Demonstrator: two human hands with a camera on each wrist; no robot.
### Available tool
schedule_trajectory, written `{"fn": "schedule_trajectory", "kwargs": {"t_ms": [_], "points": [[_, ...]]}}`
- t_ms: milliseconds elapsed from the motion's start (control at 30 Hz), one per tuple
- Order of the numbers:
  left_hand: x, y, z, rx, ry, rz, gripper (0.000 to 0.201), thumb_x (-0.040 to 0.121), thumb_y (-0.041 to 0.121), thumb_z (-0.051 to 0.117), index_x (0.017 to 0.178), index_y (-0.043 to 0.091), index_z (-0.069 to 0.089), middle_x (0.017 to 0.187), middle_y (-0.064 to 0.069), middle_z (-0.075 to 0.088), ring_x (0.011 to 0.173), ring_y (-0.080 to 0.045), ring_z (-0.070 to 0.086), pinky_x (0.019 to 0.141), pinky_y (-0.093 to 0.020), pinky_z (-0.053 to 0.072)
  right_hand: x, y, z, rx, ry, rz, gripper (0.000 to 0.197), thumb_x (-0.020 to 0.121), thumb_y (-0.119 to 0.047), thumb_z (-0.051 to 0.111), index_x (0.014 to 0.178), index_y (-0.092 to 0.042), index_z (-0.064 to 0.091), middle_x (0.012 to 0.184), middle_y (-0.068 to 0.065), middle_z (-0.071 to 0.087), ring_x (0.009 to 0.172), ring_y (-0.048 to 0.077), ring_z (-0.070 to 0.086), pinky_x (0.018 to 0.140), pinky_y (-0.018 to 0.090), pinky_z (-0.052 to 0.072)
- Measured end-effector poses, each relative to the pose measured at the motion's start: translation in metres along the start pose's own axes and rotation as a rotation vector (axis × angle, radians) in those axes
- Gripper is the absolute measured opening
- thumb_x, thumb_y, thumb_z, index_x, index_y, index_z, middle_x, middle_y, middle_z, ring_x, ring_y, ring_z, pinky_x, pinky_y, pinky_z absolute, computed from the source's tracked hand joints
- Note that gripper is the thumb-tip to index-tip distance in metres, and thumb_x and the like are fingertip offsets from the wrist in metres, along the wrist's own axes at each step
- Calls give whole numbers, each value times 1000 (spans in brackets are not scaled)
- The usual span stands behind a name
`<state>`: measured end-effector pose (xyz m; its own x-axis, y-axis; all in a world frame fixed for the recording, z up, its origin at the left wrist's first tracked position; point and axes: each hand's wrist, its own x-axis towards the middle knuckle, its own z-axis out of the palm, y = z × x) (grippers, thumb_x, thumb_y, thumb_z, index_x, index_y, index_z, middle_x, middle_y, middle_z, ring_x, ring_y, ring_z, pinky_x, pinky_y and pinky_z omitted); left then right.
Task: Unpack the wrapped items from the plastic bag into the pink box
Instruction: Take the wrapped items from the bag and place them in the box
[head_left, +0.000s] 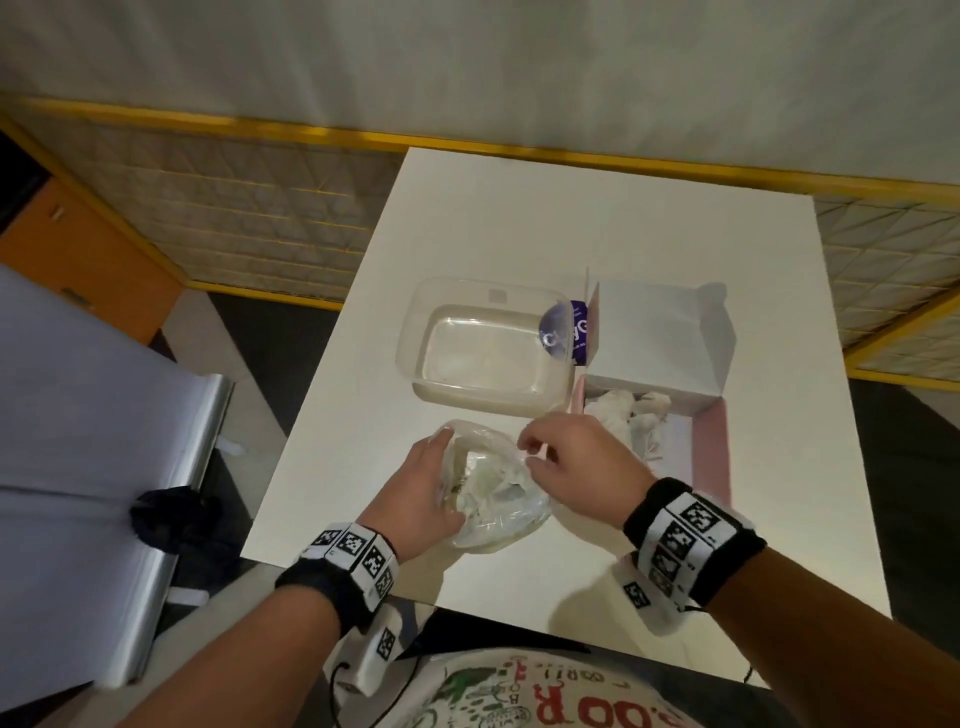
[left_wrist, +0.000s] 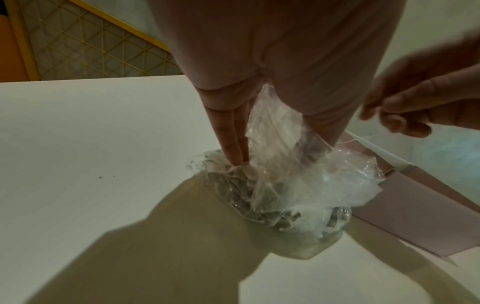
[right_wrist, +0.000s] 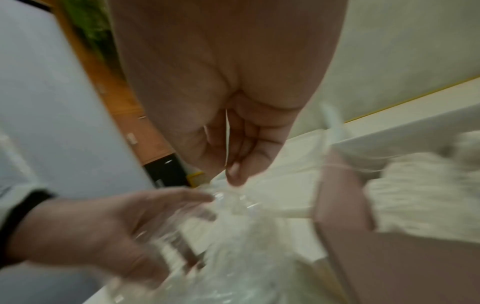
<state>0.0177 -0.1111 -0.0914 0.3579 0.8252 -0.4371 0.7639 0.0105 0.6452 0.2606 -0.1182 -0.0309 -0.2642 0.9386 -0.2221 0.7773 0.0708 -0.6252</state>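
Head view, top down. I am looking at a white table (head_left: 519, 218) that is carrying everything in play. Largest on it is the pink box (head_left: 709, 457), lying at the right with its white lid (head_left: 660, 338) standing raised at the far side; several paper-wrapped items (head_left: 631, 410) are already sitting inside it at the far end. To the left of the lid, just beside it, a clear plastic tub (head_left: 485, 345) is resting on the table, and a purple object (head_left: 571, 330) is showing between the tub and the lid.

At the near middle of the table, the plastic bag (head_left: 498, 488) is sitting crumpled, close beside the near left corner of the pink box, with more white wrapped items (head_left: 485, 475) showing through its clear film.

I am seeing the left hand (head_left: 421, 499) holding the bag from its left side: in the left wrist view its fingers (left_wrist: 231, 131) are reaching down into the bag's mouth while the film is gathered between them and the thumb. The right hand (head_left: 576, 462) is hovering at the bag's far right edge with fingers curled inward; in the right wrist view the thumb and fingertips (right_wrist: 235, 170) are pinching the bag's thin rim, though blur is softening that frame.

Both wrists are wearing black bands with printed marker squares (head_left: 680, 535).
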Motion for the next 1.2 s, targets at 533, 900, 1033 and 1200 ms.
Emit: {"fn": "schedule_trajectory", "kwargs": {"t_ms": [533, 900, 1033, 1200], "points": [[-11, -5, -8, -2, -37, 65, 107, 76, 19, 78, 158, 23, 9, 158, 1, 21, 136, -20, 43, 110, -28, 37, 33, -23, 42, -85, -102, 68, 10, 90, -22, 62, 94, -16, 69, 87, 3, 70, 81, 22, 64, 73, 34, 49], [-2, -17, -10, -27, -80, 122, 108, 73, 23, 78, 158, 26, 11, 155, 1, 28, 135, -17, 43, 111, -32, 39, 17, -41, 21, 178, 67, 115, 8, 85, -24, 76, 90, -19, 76, 87, -2, 63, 77, 7, 57, 75, 25, 45], [2, -22, -11, -14, -91, 137, 108, 71, 31, 78, 156, 33, 11, 155, 5, 29, 133, -14, 45, 110, -34, 42, 3, -59, -9, 463, 116, 133, 4, 85, -19, 78, 88, -17, 76, 80, 0, 72, 64, 5, 57, 63, 23, 47], [6, -25, -14, 4, -111, 144, 107, 75, 31, 77, 157, 32, 8, 156, 6, 25, 136, -14, 41, 110, -29, 36, -15, -67, -51, 702, 233, 133, 5, 86, -6, 75, 91, -5, 74, 68, -7, 68, 56, -2, 53, 55, 10, 40]]}}
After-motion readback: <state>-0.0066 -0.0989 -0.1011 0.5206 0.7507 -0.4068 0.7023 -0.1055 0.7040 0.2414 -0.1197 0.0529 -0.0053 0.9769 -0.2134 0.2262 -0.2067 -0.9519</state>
